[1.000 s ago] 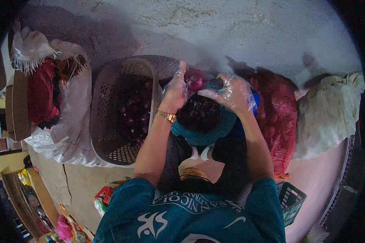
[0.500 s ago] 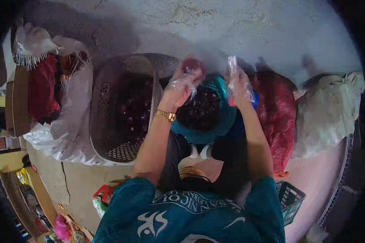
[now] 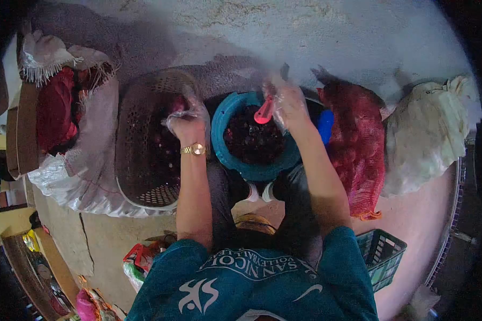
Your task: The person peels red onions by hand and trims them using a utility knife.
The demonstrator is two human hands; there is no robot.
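My left hand [image 3: 189, 124], in a clear plastic glove, is over the right side of the grey perforated basket [image 3: 144, 201]. Its thumb and fingers are apart. A blurred purplish-red round item [image 3: 178, 104], which looks like a red onion, is beside the fingers. Dark red items fill part of the basket. My right hand [image 3: 288, 104], gloved the same way, is closed around a red-handled knife [image 3: 263, 113] above the teal basin [image 3: 218, 140]. The handle points down toward me; a dark tip, perhaps the blade, shows beyond the fingers. Dark red pieces [image 3: 254, 136] lie in the basin.
To the right stand a red mesh sack [image 3: 359, 144] and a pale woven sack [image 3: 426, 142], with a blue object [image 3: 325, 127] near the basin. At left is an open white sack [image 3: 99, 134] with red mesh inside. A green crate [image 3: 380, 257] sits lower right; a wall rises ahead.
My left hand has moved from over the basin left to the basket, and its fingers have come apart from the red round item. My right hand has swung left over the basin with the knife.
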